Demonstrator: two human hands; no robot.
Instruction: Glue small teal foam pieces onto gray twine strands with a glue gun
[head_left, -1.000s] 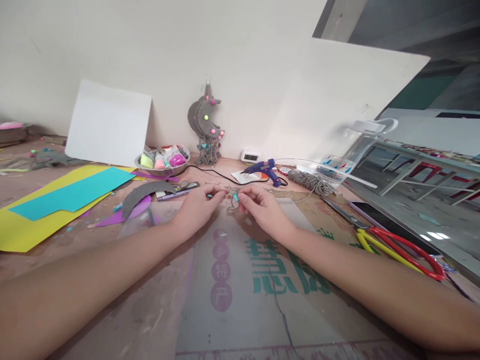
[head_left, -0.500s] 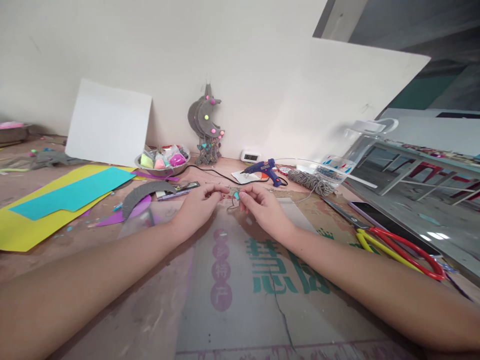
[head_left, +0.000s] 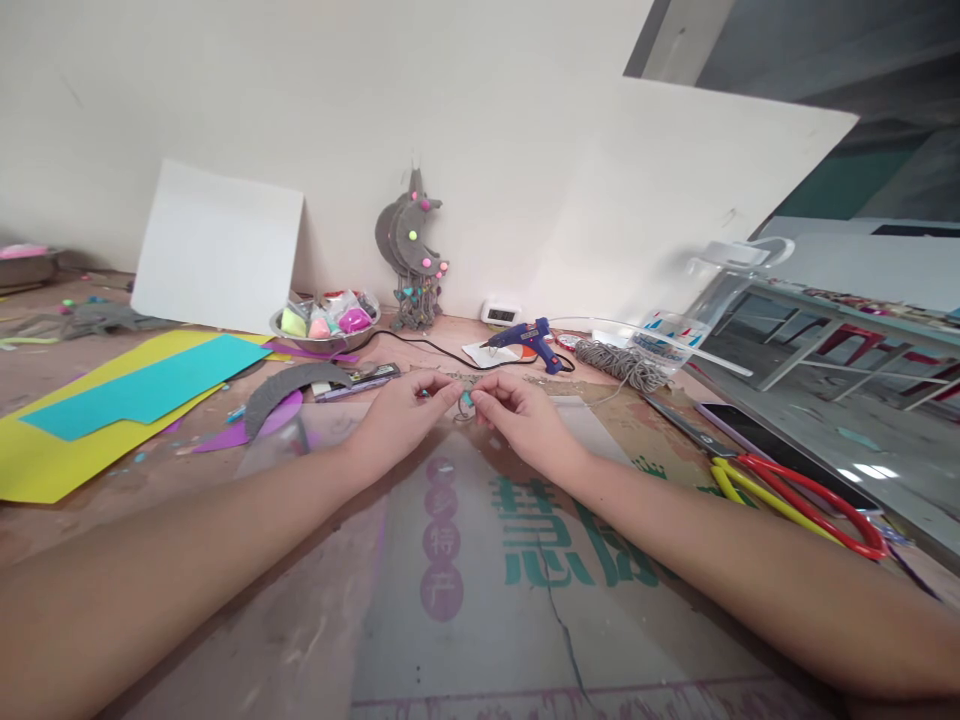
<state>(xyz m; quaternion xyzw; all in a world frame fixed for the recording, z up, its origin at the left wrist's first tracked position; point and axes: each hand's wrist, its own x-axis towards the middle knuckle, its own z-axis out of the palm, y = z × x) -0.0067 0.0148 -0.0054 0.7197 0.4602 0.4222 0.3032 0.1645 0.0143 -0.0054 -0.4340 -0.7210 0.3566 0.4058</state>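
Observation:
In the middle of the table, my right hand [head_left: 517, 410] pinches a small teal piece [head_left: 466, 398] between thumb and fingers. A thin grey string [head_left: 462, 416] loops just below that piece. My left hand [head_left: 409, 410] is close beside it, thumb and forefinger pressed together; what lies between them is too small to make out. A tiny teal speck shows at the left fingers. Both hands are over a translucent printed plastic sheet [head_left: 405, 640].
A blue glue gun [head_left: 531, 340] and a grey yarn bundle [head_left: 619, 362] are behind the hands. Scissors [head_left: 802, 500] and a phone [head_left: 780, 450] lie right. Left are a grey crescent [head_left: 289, 388], coloured sheets [head_left: 142, 385] and a bowl [head_left: 326, 345]. A moon ornament [head_left: 411, 240] hangs behind.
My hands have come nearer each other, and the left fingertips now almost meet the right ones. The teal piece has shifted slightly left and down.

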